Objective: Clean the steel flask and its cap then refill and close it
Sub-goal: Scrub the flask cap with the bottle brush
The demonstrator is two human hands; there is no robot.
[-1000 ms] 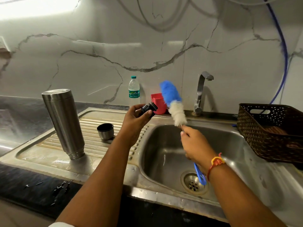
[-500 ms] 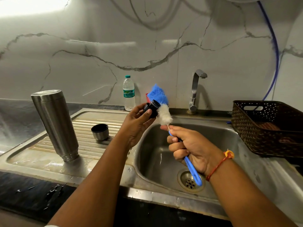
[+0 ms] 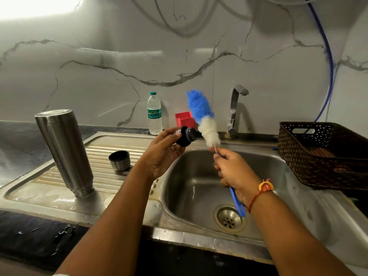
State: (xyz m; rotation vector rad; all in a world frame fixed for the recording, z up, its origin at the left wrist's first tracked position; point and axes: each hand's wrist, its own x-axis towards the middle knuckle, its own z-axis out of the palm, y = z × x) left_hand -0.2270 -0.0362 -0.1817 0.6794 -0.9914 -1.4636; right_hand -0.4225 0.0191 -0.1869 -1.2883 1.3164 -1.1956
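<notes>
The left hand (image 3: 165,154) pinches the small black round plastic cap (image 3: 186,136), likely light and slippery, by its edge, while the right hand (image 3: 233,170) grips the fluffy blue-and-white brush (image 3: 203,116).

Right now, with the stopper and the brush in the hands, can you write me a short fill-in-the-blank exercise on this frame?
1. The left hand pinches the stopper, which is ____ in colour.
2. The right hand grips the brush by its ____ handle.
3. The steel flask stands mouth-____ on the drainboard.

Missing words: black; blue; down.
</notes>
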